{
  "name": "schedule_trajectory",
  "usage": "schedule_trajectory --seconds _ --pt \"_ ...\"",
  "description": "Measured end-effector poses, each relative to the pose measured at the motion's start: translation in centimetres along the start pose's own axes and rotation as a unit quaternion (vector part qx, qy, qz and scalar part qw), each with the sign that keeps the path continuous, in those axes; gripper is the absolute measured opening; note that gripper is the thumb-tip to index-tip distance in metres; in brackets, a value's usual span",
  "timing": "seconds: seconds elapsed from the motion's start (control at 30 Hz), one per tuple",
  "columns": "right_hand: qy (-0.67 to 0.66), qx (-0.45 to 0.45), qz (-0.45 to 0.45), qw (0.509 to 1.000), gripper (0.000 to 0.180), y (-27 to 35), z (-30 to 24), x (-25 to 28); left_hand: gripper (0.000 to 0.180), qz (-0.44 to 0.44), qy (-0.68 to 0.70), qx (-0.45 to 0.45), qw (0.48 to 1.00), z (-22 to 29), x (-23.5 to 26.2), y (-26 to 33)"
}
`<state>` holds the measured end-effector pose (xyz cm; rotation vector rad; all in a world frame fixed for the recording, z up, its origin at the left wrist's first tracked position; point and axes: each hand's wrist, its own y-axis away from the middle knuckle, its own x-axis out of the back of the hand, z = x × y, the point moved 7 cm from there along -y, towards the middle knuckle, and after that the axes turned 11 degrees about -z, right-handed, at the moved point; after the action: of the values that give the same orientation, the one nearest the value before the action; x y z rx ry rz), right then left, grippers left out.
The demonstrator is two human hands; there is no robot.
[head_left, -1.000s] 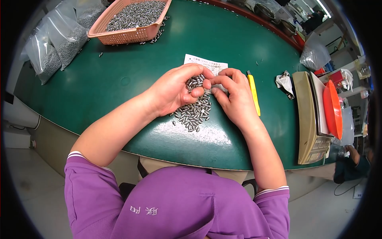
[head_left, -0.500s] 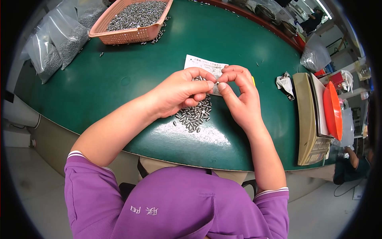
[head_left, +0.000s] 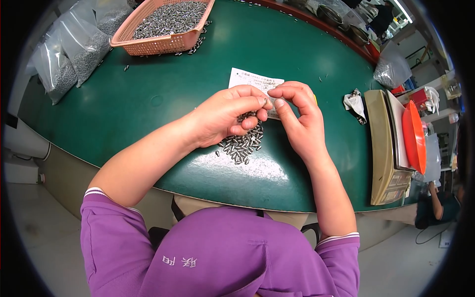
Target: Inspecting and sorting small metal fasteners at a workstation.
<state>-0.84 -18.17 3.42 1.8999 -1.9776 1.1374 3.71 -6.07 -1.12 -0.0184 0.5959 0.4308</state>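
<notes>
Above the green table, my left hand [head_left: 230,110] is closed, thumb and forefinger pinched on a small metal part [head_left: 265,101] that barely shows. Facing it, my right hand [head_left: 300,110] curves with thumb and forefinger apart, and nothing shows between them. A pile of small, shiny cylindrical metal parts [head_left: 242,147] lies below my left hand, which partly covers it. Behind both hands is a printed white paper [head_left: 242,76], its lower portion hidden by them.
A pink basket [head_left: 158,45] full of metal parts stands far left, beside clear bags [head_left: 84,49] of similar parts. On the right are a beige scale [head_left: 380,153], an orange tray [head_left: 413,138] and a crumpled wrapper [head_left: 354,105]. Another person [head_left: 438,205] is at far right.
The fingertips of my two hands, which met at the small part, have come apart slightly. My right thumb and forefinger have parted, while the part stays at my left fingertips.
</notes>
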Motion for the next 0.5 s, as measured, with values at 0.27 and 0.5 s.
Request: schedule_trajectory --seconds 0.27,0.5 --pt "0.105 -0.033 -0.025 0.994 0.022 0.1 1.0 -0.8 0.018 0.003 0.019 -0.001 1.000 0.1 0.1 0.2" --pt "0.202 -0.014 -0.035 0.979 0.020 0.2 0.8 -1.3 0.022 0.015 0.039 -0.025 0.999 0.6 0.4 0.3"
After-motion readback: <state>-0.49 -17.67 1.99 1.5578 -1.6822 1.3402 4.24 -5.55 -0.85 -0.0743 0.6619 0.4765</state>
